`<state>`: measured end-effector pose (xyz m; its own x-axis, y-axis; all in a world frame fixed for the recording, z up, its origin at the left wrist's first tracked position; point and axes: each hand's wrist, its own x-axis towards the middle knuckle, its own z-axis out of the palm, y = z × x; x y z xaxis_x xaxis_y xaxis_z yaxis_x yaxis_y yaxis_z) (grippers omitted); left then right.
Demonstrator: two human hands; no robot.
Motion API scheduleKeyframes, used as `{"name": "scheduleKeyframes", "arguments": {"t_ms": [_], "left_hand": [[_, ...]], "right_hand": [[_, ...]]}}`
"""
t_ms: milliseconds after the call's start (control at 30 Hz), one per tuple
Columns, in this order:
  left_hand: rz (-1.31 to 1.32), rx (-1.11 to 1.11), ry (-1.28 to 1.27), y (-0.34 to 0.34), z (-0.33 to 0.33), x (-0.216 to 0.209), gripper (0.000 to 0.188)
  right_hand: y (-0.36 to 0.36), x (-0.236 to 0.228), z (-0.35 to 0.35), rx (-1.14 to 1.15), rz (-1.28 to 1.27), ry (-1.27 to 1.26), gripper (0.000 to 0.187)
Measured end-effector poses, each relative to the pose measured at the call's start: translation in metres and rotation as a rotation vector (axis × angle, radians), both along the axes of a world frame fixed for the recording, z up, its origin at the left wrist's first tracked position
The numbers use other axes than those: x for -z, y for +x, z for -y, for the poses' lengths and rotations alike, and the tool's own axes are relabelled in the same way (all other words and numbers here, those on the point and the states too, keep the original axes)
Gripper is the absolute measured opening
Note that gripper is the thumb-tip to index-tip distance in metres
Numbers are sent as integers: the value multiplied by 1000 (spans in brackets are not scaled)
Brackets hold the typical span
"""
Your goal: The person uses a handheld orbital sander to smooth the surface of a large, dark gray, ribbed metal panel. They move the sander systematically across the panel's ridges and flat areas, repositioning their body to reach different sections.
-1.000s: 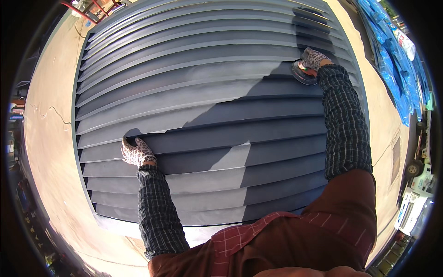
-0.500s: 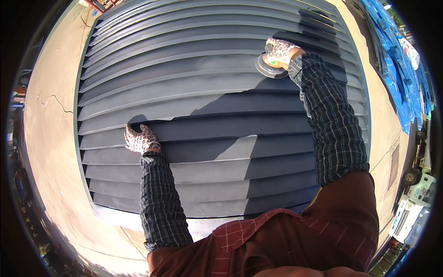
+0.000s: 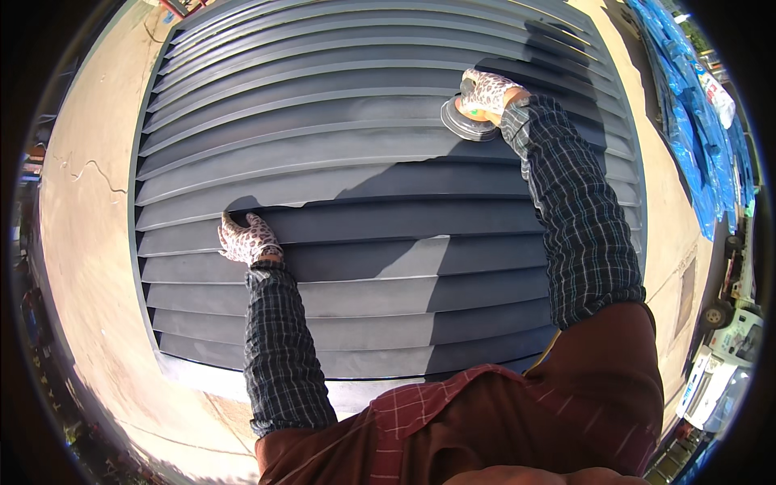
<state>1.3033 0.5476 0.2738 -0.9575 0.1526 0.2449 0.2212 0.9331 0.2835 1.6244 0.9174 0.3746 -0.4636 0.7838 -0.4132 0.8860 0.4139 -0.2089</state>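
Note:
A large dark grey louvred panel [image 3: 364, 218] of long horizontal slats lies in front of me. My right hand [image 3: 487, 89], in a spotted glove, is closed over a round palm sander [image 3: 467, 121] with a disc-shaped base and some orange and green on its body. Its base is against the slats in the upper right part of the panel. At the lower left, my left hand [image 3: 249, 240], in a matching glove, rests on the edge of a slat with thumb and fingers apart. It holds no tool. Dark checked sleeves cover both forearms.
Pale concrete [image 3: 85, 242] surrounds the panel. Blue plastic sheeting [image 3: 687, 121] lies along the right side, and a white vehicle [image 3: 723, 380] stands at the lower right. Red metal bars [image 3: 179, 8] show at the top left. Shadows fall across the slats.
My right hand and the sander have shifted slightly left and toward me across the slats. My left hand stays at the same slat edge. The whole view has shifted slightly.

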Motion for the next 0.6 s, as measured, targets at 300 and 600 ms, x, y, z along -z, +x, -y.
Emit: {"name": "scheduleKeyframes", "arguments": {"t_ms": [300, 600], "left_hand": [[17, 8, -6, 0, -3, 0, 61], [34, -5, -7, 3, -2, -8, 61]], "right_hand": [[155, 55, -94, 239, -22, 24, 56], [118, 54, -86, 60, -43, -32, 63]]}}
